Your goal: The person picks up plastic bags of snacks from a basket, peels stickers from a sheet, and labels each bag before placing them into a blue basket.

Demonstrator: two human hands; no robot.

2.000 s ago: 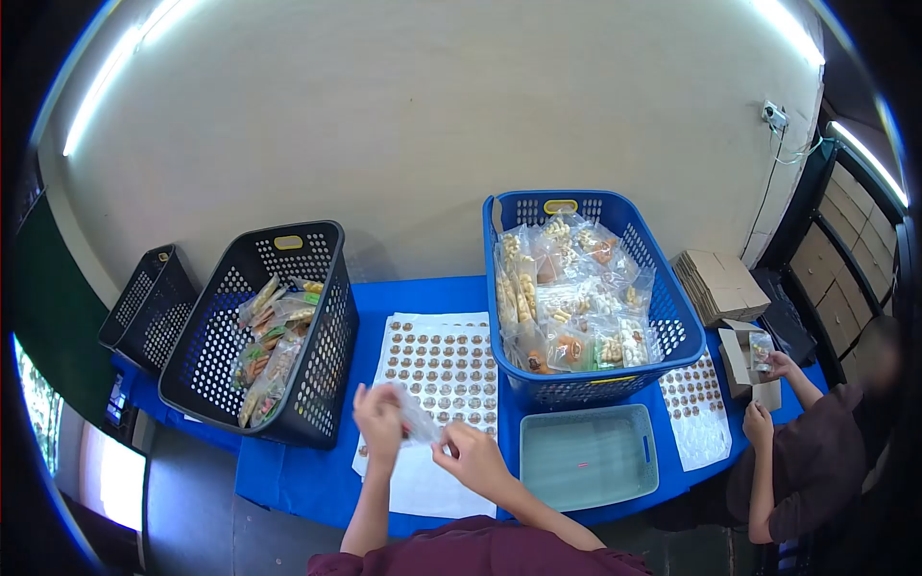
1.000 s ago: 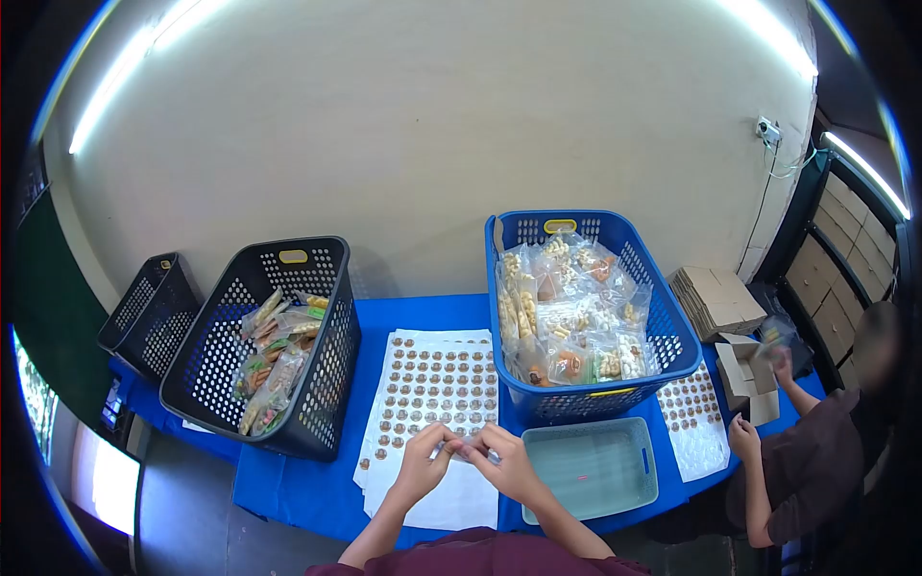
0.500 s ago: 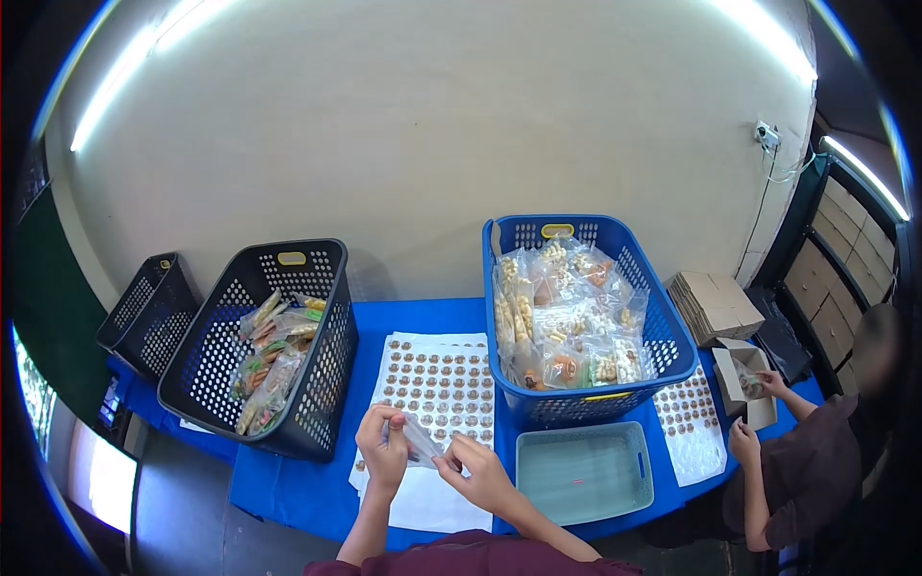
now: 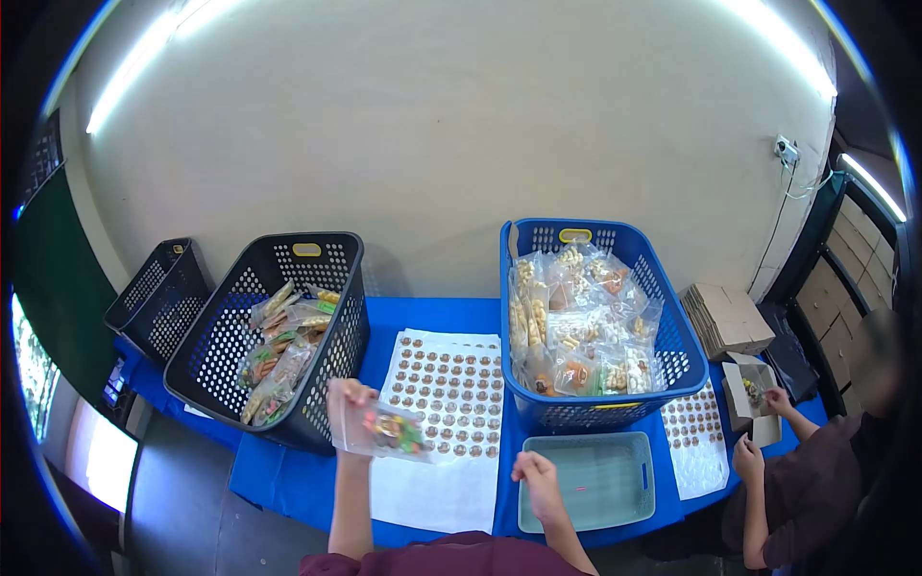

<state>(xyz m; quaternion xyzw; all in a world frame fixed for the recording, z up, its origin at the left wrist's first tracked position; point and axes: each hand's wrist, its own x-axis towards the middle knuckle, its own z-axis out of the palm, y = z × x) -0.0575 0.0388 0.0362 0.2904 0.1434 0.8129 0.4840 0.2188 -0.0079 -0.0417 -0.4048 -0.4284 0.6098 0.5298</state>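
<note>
My left hand [image 4: 351, 396] grips a clear plastic bag [image 4: 396, 432] with colourful pieces inside, over the left edge of the sticker sheets [image 4: 444, 392]. My right hand [image 4: 536, 470] is closed near the left rim of the pale green tray [image 4: 642, 440]; anything between its fingers is too small to make out. A black basket [image 4: 331, 374] with several filled bags stands to the left. The blue basket [image 4: 605, 411], behind the tray, is heaped with bags of snacks [image 4: 581, 317].
A second black basket [image 4: 158, 312] stands at the far left. On the right are stacked flat cartons [image 4: 728, 322], another sticker sheet [image 4: 693, 444], and a co-worker [image 4: 812, 480] with hands at an open box [image 4: 754, 396]. A blue cloth [image 4: 384, 322] covers the table.
My hands have separated. The left moved left with the bag, whose coloured contents now show; the right let go of it and moved right to the tray. The view shifted slightly.
</note>
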